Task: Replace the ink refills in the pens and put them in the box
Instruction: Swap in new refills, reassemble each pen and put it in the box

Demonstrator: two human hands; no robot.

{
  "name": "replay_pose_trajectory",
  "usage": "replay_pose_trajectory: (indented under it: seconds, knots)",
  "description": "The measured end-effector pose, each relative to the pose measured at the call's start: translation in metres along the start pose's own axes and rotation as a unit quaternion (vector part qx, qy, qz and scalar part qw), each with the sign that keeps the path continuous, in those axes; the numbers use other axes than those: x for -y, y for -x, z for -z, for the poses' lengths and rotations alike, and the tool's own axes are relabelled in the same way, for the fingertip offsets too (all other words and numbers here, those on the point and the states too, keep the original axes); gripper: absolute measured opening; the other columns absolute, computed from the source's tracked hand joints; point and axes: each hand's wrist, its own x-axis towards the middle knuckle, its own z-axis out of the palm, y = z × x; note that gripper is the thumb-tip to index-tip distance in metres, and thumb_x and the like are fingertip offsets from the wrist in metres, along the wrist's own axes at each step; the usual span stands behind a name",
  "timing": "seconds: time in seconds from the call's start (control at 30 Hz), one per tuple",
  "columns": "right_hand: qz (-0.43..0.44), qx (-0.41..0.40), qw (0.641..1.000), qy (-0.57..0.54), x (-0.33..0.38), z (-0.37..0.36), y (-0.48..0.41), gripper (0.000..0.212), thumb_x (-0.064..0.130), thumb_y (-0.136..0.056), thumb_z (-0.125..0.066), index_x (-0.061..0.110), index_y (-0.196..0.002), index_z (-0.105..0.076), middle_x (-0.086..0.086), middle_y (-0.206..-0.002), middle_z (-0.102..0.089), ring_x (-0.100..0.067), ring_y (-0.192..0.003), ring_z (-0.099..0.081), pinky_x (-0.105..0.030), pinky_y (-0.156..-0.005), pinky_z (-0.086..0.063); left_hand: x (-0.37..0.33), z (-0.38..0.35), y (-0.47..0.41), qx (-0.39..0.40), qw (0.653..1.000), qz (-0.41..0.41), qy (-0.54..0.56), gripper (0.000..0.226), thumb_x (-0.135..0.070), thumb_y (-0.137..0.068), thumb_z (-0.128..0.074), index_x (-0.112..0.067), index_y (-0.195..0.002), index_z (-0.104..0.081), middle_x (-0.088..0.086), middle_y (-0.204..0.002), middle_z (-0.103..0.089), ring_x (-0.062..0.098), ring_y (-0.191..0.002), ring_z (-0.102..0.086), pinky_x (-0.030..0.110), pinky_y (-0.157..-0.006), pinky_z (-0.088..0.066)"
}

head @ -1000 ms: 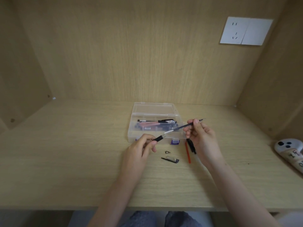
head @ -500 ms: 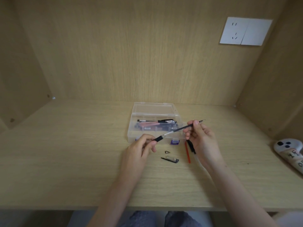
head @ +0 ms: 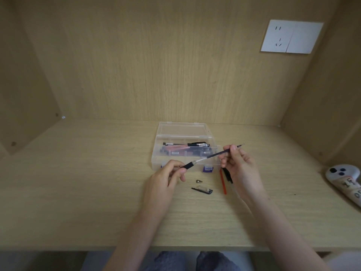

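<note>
Hands work in the air just in front of the open box (head: 157,151) on the desk (head: 78,192): the left hand (head: 166,178) has its grip pinched round the black sleeve of the barrel (head: 188,165), and the right hand (head: 240,165) has its grip pinched on the refill (head: 218,153) near its point, the other end inside the barrel. To do this step well, I judge, the barrel should stay steady while the refill travels straight along its axis, unbent. A cone (head: 199,181) and a cap (head: 203,190) lie on the desk just below, close at hand for fitting next.
</note>
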Motion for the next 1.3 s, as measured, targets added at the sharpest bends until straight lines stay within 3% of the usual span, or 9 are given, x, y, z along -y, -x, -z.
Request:
replay_pose_trajectory:
  seconds: [0.13, 0.27, 0.37, 0.47, 0.6, 0.83, 0.97, 1.17, 1.3]
  knots:
    - [0.037, 0.009, 0.996, 0.076, 0.007, 0.0, 0.001, 0.025, 0.016, -0.098, -0.04, 0.005, -0.09, -0.06, -0.005, -0.067, -0.064, -0.01, -0.056, -0.051, -0.02, -0.06, -0.047, 0.0, 0.0, 0.0, 0.004, 1.0, -0.004, -0.02, 0.005, -0.027, -0.089, -0.057, -0.032, -0.088, -0.059, -0.016, -0.071, -0.065, -0.002, -0.073, -0.061, 0.019, -0.067, -0.046]
    - [0.029, 0.098, 0.979, 0.174, 0.009, -0.007, 0.009, 0.021, 0.013, -0.094, -0.049, 0.005, -0.091, -0.068, -0.002, -0.071, -0.068, -0.008, -0.059, -0.055, -0.018, -0.061, -0.048, 0.0, -0.001, -0.001, 0.007, 1.0, 0.001, -0.026, 0.005, -0.03, -0.088, -0.058, -0.035, -0.088, -0.058, -0.017, -0.072, -0.065, -0.002, -0.075, -0.062, 0.023, -0.07, -0.048]
    - [-0.004, 0.186, 0.929, 0.319, 0.005, -0.01, 0.012, 0.01, 0.014, -0.086, -0.063, 0.017, -0.088, -0.073, 0.012, -0.074, -0.071, -0.002, -0.069, -0.061, -0.015, -0.07, -0.046, 0.001, -0.001, 0.0, 0.005, 1.0, 0.003, -0.021, 0.002, -0.031, -0.088, -0.057, -0.032, -0.09, -0.058, -0.018, -0.074, -0.065, -0.001, -0.075, -0.062, 0.031, -0.072, -0.051]
    - [-0.01, 0.163, 0.897, 0.41, 0.002, -0.007, 0.007, 0.019, 0.013, -0.083, -0.069, 0.03, -0.09, -0.071, 0.016, -0.086, -0.071, -0.004, -0.084, -0.065, -0.016, -0.08, -0.046, 0.0, -0.001, 0.0, -0.003, 1.0, 0.0, -0.024, 0.001, -0.031, -0.089, -0.057, -0.031, -0.09, -0.058, -0.017, -0.073, -0.065, -0.002, -0.075, -0.062, 0.031, -0.072, -0.05]
    - [-0.009, 0.172, 0.832, 0.527, -0.004, -0.005, 0.005, 0.015, 0.011, -0.083, -0.069, 0.018, -0.096, -0.073, 0.019, -0.082, -0.063, 0.012, -0.071, -0.054, -0.002, -0.069, -0.037, 0.0, -0.001, 0.0, -0.008, 1.0, 0.0, -0.026, 0.002, -0.032, -0.088, -0.057, -0.034, -0.089, -0.057, -0.017, -0.073, -0.065, -0.002, -0.076, -0.062, 0.029, -0.073, -0.05]
    - [0.021, 0.18, 0.774, 0.607, -0.017, -0.007, 0.007, 0.017, 0.021, -0.078, -0.073, 0.021, -0.094, -0.073, 0.01, -0.084, -0.057, -0.004, -0.077, -0.052, -0.018, -0.072, -0.04, 0.001, -0.002, 0.0, -0.017, 0.999, -0.004, -0.031, 0.007, -0.032, -0.086, -0.061, -0.036, -0.09, -0.058, -0.017, -0.073, -0.066, -0.002, -0.077, -0.063, 0.031, -0.073, -0.052]
    - [0.047, 0.174, 0.783, 0.595, -0.02, -0.007, 0.011, 0.007, 0.017, -0.078, -0.072, 0.022, -0.084, -0.072, 0.015, -0.077, -0.056, 0.001, -0.072, -0.051, -0.014, -0.066, -0.037, 0.001, -0.002, 0.0, -0.02, 0.999, -0.004, -0.027, 0.008, -0.033, -0.083, -0.064, -0.035, -0.089, -0.06, -0.02, -0.08, -0.066, -0.004, -0.081, -0.062, 0.031, -0.074, -0.053]
    - [0.033, 0.093, 0.907, 0.408, 0.005, 0.003, 0.007, 0.016, 0.007, -0.075, -0.074, 0.022, -0.075, -0.068, 0.007, -0.072, -0.065, 0.002, -0.065, -0.054, -0.01, -0.063, -0.04, 0.003, -0.002, -0.002, -0.027, 0.999, 0.004, -0.018, 0.013, -0.031, -0.08, -0.069, -0.035, -0.09, -0.062, -0.025, -0.086, -0.063, -0.006, -0.084, -0.06, 0.03, -0.076, -0.052]
    - [0.059, 0.108, 0.922, 0.368, 0.023, -0.002, 0.008, 0.017, -0.001, -0.075, -0.072, 0.015, -0.078, -0.069, 0.002, -0.073, -0.063, 0.005, -0.062, -0.051, -0.007, -0.064, -0.039, 0.005, -0.003, -0.002, -0.024, 1.0, 0.007, -0.01, 0.014, -0.028, -0.078, -0.071, -0.033, -0.089, -0.064, -0.021, -0.085, -0.065, -0.005, -0.085, -0.061, 0.033, -0.076, -0.053]
